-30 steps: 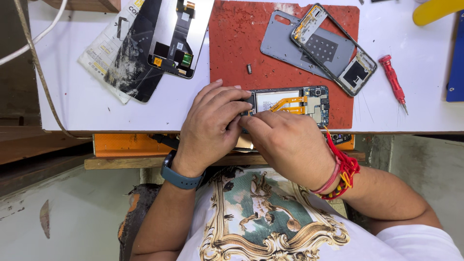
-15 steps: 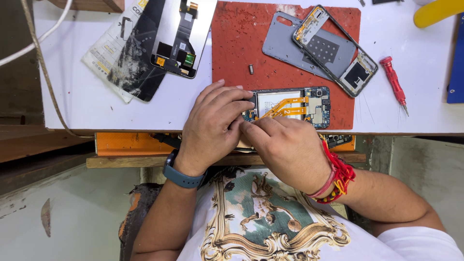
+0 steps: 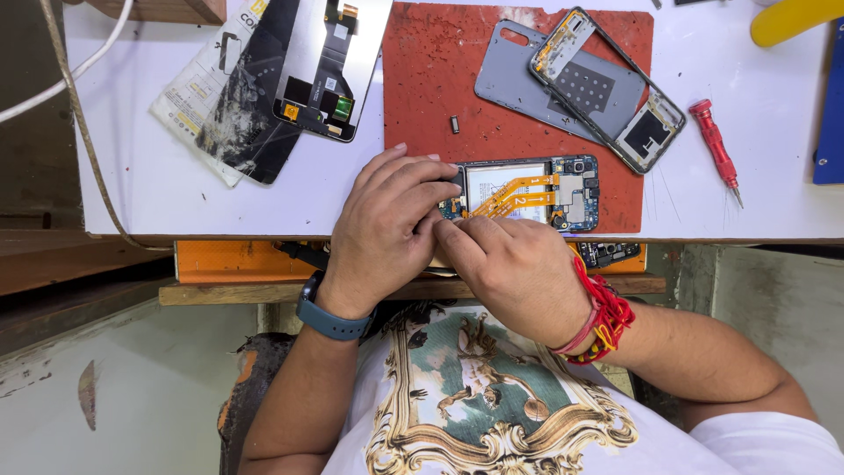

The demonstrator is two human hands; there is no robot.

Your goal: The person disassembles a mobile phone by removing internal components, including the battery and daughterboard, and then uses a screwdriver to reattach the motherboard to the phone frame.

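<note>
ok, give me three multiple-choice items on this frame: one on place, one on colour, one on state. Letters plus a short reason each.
1. Where does the red screwdriver lie?
A. on the red mat
B. on the white table, beside the mat
C. in the right hand

2. What colour are the flat cables in the opened phone?
A. orange
B. green
C. blue

3. How is the phone held?
A. untouched
B. lifted in the air
C. flat on the mat, both hands at its end

Answers: 1 B, it rests on the table beside the mat. 2 A, orange strips cross the inside. 3 C, left hand and right hand meet there.
</note>
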